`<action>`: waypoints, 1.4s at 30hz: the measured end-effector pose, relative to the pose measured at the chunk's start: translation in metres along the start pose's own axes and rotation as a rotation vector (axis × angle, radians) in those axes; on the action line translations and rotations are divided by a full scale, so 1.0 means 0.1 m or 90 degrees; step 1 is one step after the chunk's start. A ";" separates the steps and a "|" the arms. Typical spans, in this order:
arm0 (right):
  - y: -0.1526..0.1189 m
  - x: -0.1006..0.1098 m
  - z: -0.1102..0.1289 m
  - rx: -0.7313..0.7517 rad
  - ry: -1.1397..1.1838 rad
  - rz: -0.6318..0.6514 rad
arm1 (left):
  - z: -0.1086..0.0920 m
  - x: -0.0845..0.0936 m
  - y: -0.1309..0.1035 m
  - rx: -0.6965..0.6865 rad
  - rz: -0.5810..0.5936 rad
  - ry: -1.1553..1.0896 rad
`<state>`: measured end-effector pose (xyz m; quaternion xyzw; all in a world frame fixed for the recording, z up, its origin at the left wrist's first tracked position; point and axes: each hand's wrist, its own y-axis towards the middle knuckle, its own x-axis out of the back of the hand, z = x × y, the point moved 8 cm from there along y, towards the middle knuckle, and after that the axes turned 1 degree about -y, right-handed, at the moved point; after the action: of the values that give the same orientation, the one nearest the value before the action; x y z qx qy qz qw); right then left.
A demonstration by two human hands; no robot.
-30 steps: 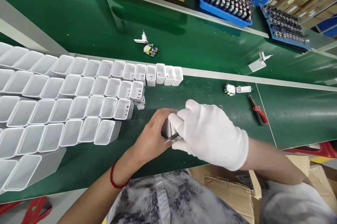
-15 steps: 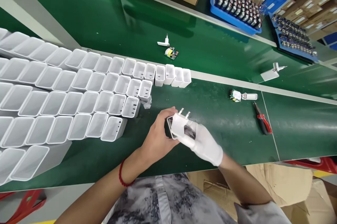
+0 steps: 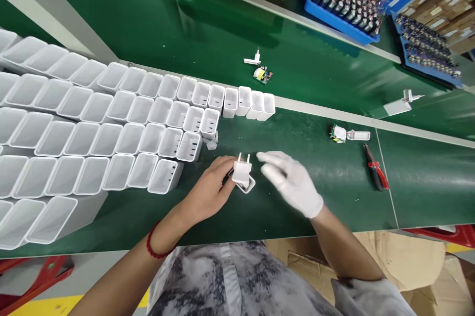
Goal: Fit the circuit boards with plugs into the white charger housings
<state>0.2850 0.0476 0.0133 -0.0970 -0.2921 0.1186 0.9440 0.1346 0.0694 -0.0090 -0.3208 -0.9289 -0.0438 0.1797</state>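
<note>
My bare left hand (image 3: 208, 190) grips a white charger housing (image 3: 251, 186) above the green bench. A white two-pin plug cap (image 3: 242, 170) sits at the housing's open end, slightly askew, with its pins pointing away from me. Part of the rim shows beside the cap; the housing's inside is mostly hidden. My right hand (image 3: 293, 182), in a white glove, is just to the right, apart from the plug. Its fingers are stretched out and hold nothing.
Rows of open white housings (image 3: 89, 143) cover the left side. Rightward lie a circuit board (image 3: 338, 133) wired to a white cap (image 3: 358, 135), and red-black pliers (image 3: 375, 170). Another board (image 3: 262, 74) shows beyond the pale strip. A blue tray (image 3: 341, 14) of parts stands at the back.
My right hand has let go of the plug cap and moved off to the right. My left hand has shifted slightly left with the housing, and the cap's pins now point straight away.
</note>
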 end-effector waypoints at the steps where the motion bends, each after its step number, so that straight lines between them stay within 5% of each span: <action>1: -0.04 0.17 0.00 -0.006 0.023 -0.078 | 0.01 -0.02 0.00 0.007 0.000 0.003; 3: -0.16 0.43 -0.02 -0.008 0.117 -0.203 | 0.02 -0.05 -0.01 0.015 0.009 -0.014; 6: -0.29 0.51 -0.06 -0.005 0.228 -0.233 | 0.04 -0.07 -0.03 0.023 0.026 -0.064; 13: -0.34 0.06 -0.13 -0.003 0.430 -0.144 | 0.04 -0.06 -0.03 0.030 -0.003 -0.060; 20: -0.23 -0.08 -0.25 -0.007 0.468 -0.162 | 0.03 -0.07 -0.04 0.022 -0.027 -0.067; 29: -0.25 -0.10 -0.36 -0.076 0.424 -0.209 | 0.05 -0.07 -0.03 0.043 -0.043 -0.102; 34: -0.44 0.05 -0.23 0.049 0.408 -0.256 | 0.06 -0.08 -0.03 0.049 -0.043 -0.096; 42: -0.50 0.09 0.02 0.143 0.126 -0.217 | 0.05 -0.07 -0.02 0.049 -0.050 -0.092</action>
<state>0.2991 0.0026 0.0320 0.0482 -0.1954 -0.0206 0.9793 0.1368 0.0642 -0.0162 -0.2797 -0.9522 0.0080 0.1225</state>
